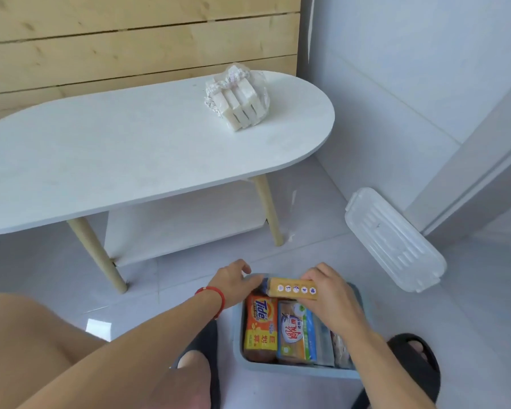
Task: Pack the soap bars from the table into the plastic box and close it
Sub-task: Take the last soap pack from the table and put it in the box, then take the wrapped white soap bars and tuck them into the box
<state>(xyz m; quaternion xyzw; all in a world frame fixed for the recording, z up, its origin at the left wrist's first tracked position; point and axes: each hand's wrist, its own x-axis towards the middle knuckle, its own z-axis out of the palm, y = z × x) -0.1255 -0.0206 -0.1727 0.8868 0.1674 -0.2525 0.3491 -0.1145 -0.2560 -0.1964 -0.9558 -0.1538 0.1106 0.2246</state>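
Holding a yellow soap bar [292, 288] w/ both hands over the far end of the plastic box [237, 335], which sits on the floor [469, 335] btwn my feet. My right hand [331, 293] wraps the bar's right end, fingers curled over the top; the thumb is hidden under the bar. My left hand [233, 278] is at the bar's left end, fingers curled at the box's far rim; can't tell for sure if it pinches the bar's dark end or only touches it, since the fingertips are out of sight behind the hand. Red string bracelet [216, 299] on my left wrist.

Inside the box: an orange Tide bar [261, 323] along the left side, a blue-and-yellow wrapped bar [297, 332] next to it, then more packs to the right, mostly covered by my right forearm, so can't read or count them. A dark brownish piece shows under the Tide bar at the near end; unclear what it is. Box's right wall is hidden by my arm.

On the white oval bench [101, 160], near its right end, one bundle of pale soap bars [238, 98] in clear wrap stands apart from everything else; approx. four or five bars, wrap blurs the count.

Clear lid [396, 240] lies on the floor to the right, well apart from the box, by the wall. Black slippers [416, 361] on my feet, left one mostly cut off by my knee and arm.
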